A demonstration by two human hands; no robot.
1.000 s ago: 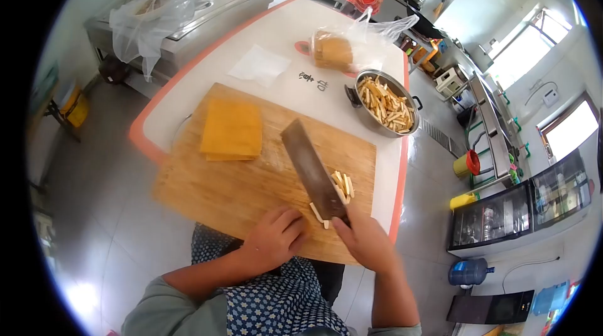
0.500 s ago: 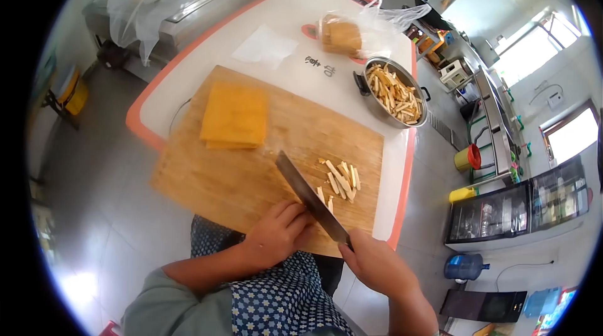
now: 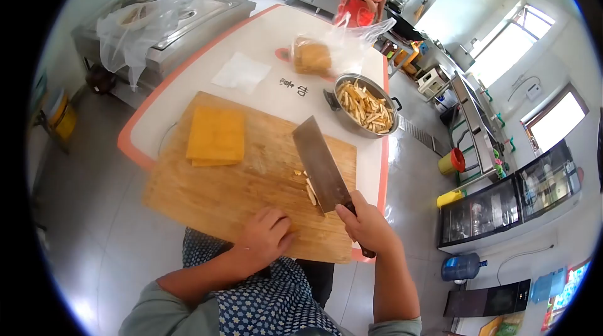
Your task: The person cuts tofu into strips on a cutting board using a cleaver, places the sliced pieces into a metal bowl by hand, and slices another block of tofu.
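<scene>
My right hand (image 3: pixel 369 223) grips the handle of a cleaver (image 3: pixel 321 169), its broad blade tilted over the right part of the wooden cutting board (image 3: pixel 232 191). A few pale cut strips (image 3: pixel 310 192) show at the blade's left edge; the blade hides whatever lies behind it. My left hand (image 3: pixel 265 234) rests at the board's near edge, fingers slightly bent, thumb apart, holding nothing. Farther left on the board sits a stack of yellow square slabs (image 3: pixel 217 135), resembling pressed tofu. Beyond the board's right corner, a two-handled metal pot (image 3: pixel 339 124) is filled with similar strips (image 3: pixel 365 107).
The board overhangs the near side of a white, orange-edged table (image 3: pixel 188 72). On it lie a white sheet (image 3: pixel 242 73) and a clear plastic bag (image 3: pixel 345 50) with more slabs. A person in a red apron (image 3: pixel 361 9) stands beyond. Steel counters line both sides.
The cleaver has lifted and turned so its broad face shows, now covering most of the cut strips. My left hand has come away from the blade. The view has shifted, revealing more of the other person.
</scene>
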